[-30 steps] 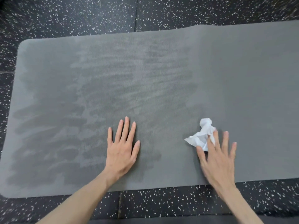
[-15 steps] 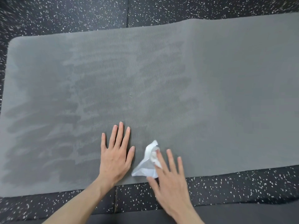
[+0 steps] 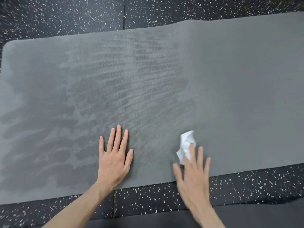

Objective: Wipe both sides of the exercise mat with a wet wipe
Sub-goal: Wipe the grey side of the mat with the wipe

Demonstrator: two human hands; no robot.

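You are kneeling at the near long edge of the grey exercise mat [image 3: 213, 83], which is lying flat on the speckled black floor [image 3: 65, 14] with its long axis running left to right across your view, its rounded left end in sight and its right end out of frame. Your left hand [image 3: 113, 160] is pressing flat on the mat, fingers straight and slightly spread. Your right hand [image 3: 192, 176], blurred, is pressing the crumpled white wet wipe [image 3: 186, 145] under straight fingertips near the mat's near edge. Darker damp streaks are covering the mat's left half.

The single head view looks steeply down and forward from above the exercise mat [image 3: 164, 83], close to its near edge, which crosses the lower frame; the mat's right end is cropped.
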